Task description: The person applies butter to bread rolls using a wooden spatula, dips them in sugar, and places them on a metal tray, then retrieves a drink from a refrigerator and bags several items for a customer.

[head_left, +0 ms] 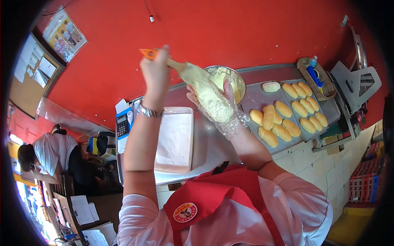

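My left hand (156,74), raised and slightly blurred, is closed around a brush (175,64) with an orange-tipped wooden handle. Thick pale cream coats its far end, so the bristles are hidden. In a clear plastic glove, my right hand (228,107) cradles an elongated bread roll (214,104) covered in the same cream. Brush and roll meet at the roll's upper left end. Just behind them stands a metal bowl (242,88) with more cream inside, partly hidden by my right hand.
At the right, trays (256,92) bear several plain rolls (283,108) and one pale-coated roll (271,86). Beyond is a wicker basket (304,67). A white-dusted rectangular tray (174,139) lies left, near a calculator (122,126). Another person (55,151) bends over at far left.
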